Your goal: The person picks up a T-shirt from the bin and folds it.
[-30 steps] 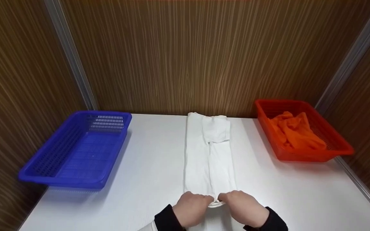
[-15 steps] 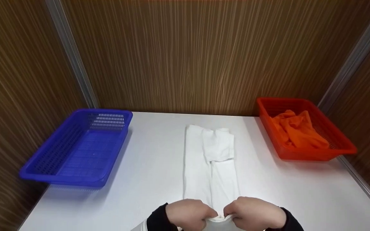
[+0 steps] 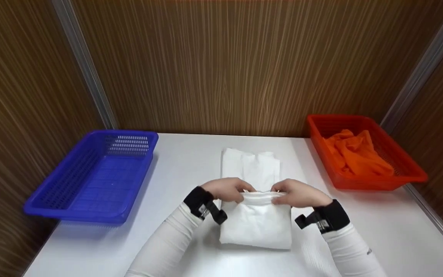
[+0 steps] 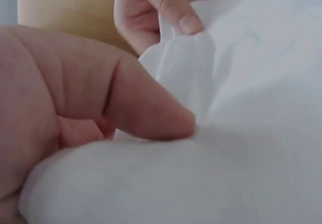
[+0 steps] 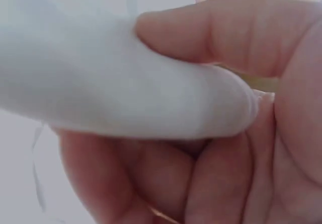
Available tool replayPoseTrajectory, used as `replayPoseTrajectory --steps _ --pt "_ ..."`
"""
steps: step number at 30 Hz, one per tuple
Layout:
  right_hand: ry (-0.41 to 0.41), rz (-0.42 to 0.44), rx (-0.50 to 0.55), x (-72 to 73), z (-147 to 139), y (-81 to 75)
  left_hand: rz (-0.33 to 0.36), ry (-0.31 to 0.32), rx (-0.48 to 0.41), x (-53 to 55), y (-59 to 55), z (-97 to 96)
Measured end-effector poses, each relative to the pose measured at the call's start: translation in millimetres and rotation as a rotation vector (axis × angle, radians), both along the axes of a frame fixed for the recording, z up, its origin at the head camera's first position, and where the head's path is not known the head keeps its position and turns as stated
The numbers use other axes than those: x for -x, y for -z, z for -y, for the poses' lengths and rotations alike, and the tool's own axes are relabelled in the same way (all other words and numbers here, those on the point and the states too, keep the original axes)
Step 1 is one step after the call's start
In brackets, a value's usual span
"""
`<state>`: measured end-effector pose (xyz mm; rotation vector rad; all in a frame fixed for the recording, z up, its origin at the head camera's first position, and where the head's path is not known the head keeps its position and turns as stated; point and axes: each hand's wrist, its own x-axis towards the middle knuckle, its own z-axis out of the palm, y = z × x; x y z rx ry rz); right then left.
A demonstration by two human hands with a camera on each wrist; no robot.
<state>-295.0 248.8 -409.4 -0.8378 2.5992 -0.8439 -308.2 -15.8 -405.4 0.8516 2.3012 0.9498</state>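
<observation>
A white T-shirt (image 3: 256, 227), folded into a long strip with a short sleeve laid on top, lies on the white table. Its near end is doubled over toward the far end. My left hand (image 3: 227, 189) pinches the left side of the raised hem-like edge, and my right hand (image 3: 300, 193) grips the right side of that same edge. In the left wrist view, the left thumb (image 4: 146, 103) presses on top of the cloth. The right wrist view has the right thumb (image 5: 181, 32) above a thick fold of cloth, with the curled fingers underneath.
A blue plastic basket (image 3: 123, 215) stands on the left of the table. On the right, a red basket (image 3: 363, 184) holds a crumpled orange cloth (image 3: 360, 154). Wood-grain panels (image 3: 221, 69) close off the back and both sides.
Both hands first drew the shirt's near end toward the body, and the whole strip slid nearer. Then they carried that end up and away, folding it over the rest.
</observation>
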Motion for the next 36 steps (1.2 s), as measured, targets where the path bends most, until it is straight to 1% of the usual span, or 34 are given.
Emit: replayPoseTrajectory --steps 1,3,5,7,8,9,11,12,13,15,17,20,24,26,28,29,32,34,36 --pt "0.041 0.015 0.022 10.3 0 5.8 0.038 -0.065 -0.039 10.2 6.2 1.3" --pt "0.144 0.054 0.066 28.6 0 22.8 0.094 -0.231 -0.116 26.3 23.7 4.4" --pt "0.246 0.058 0.091 40.9 0 44.1 0.124 -0.424 -0.172 35.1 45.3 8.0" --pt "0.352 0.063 0.112 46.2 1 64.3 0.18 -0.603 -0.262 36.8 66.5 11.2" --pt "0.405 0.076 0.117 46.4 0 72.3 0.213 -0.673 -0.31 35.7 75.2 12.8" --pt "0.453 0.089 0.125 45.2 0 78.5 0.245 -0.727 -0.358 33.8 81.9 14.3" --pt "0.541 0.135 0.168 40.1 -1 84.1 0.289 -0.796 -0.455 29.4 90.4 17.2" --pt "0.581 0.158 0.197 37.2 -2 84.8 0.298 -0.81 -0.492 27.0 92.2 18.8" --pt "0.612 0.185 0.224 34.2 -3 84.1 0.295 -0.813 -0.505 24.8 92.7 20.1" --pt "0.653 0.218 0.261 28.8 -4 82.4 0.26 -0.806 -0.49 21.2 92.6 22.7" --pt "0.661 0.226 0.264 25.0 -5 81.5 0.206 -0.802 -0.451 18.3 93.0 25.0" --pt "0.674 0.211 0.24 22.0 -7 82.3 0.146 -0.797 -0.438 15.7 96.7 26.7" --pt "0.7 0.202 0.233 21.4 -8 84.9 0.074 -0.808 -0.485 15.7 104.5 26.3" --pt "0.699 0.206 0.233 21.3 -9 86.5 0.055 -0.817 -0.502 15.6 107.6 25.0" --pt "0.694 0.208 0.23 21.5 -9 87.9 0.035 -0.825 -0.501 15.4 109.9 23.6" --pt "0.693 0.209 0.227 21.6 -9 88.3 0.031 -0.827 -0.501 15.0 110.3 23.0" --pt "0.69 0.199 0.205 22.4 -10 88.0 0.054 -0.842 -0.487 13.7 107.4 22.6" --pt "0.695 0.227 0.213 22.0 -10 85.6 0.081 -0.84 -0.469 12.6 103.6 23.8" --pt "0.693 0.251 0.206 21.0 -11 83.3 0.104 -0.82 -0.42 11.2 99.9 25.6"
